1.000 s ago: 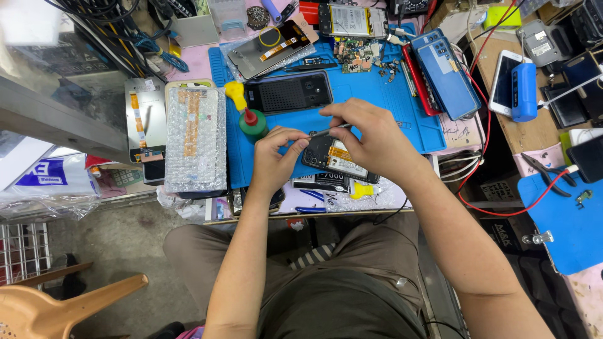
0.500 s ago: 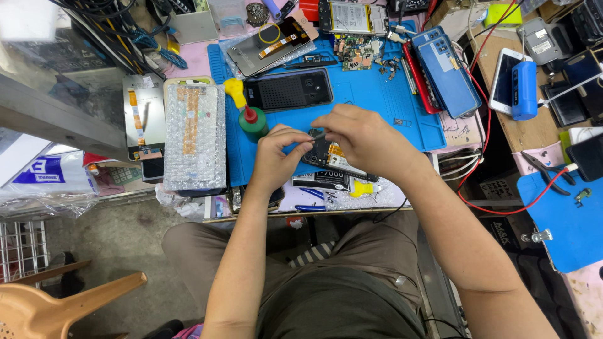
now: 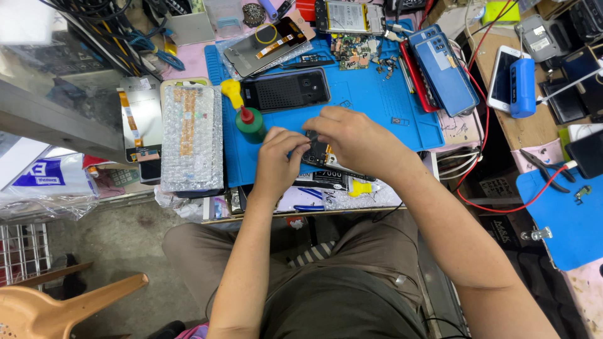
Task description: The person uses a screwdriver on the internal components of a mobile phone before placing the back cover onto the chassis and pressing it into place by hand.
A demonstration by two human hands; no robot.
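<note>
Working over a blue mat [image 3: 377,107] at the front edge of the bench [image 3: 502,125], the person has both hands pinched together on a small dark phone part [image 3: 316,150], looks like a board or camera module. The left hand [image 3: 279,163] is curled shut on the part's left side, fingers bent in tight. The right hand [image 3: 358,141] is arched over the top, fingertips narrowed down onto the same piece, though I can't tell if there's a tool tucked in there too. The part sits just above an opened phone [image 3: 326,172] lying under the hands, mostly hidden by them.

As for how far along this is, my guess is somewhere in the middle of a teardown or rebuild. There's a black back cover [image 3: 286,91] off and lying just beyond the hands, loose bits and a small circuit board [image 3: 352,50] scattered at the far end of the mat, and a green bottle with a red tip [image 3: 250,122] right beside the left hand. A bubble-wrapped screen [image 3: 190,138] sits unopened to the left. So the phone is open and stripped, nothing closed back up yet
</note>
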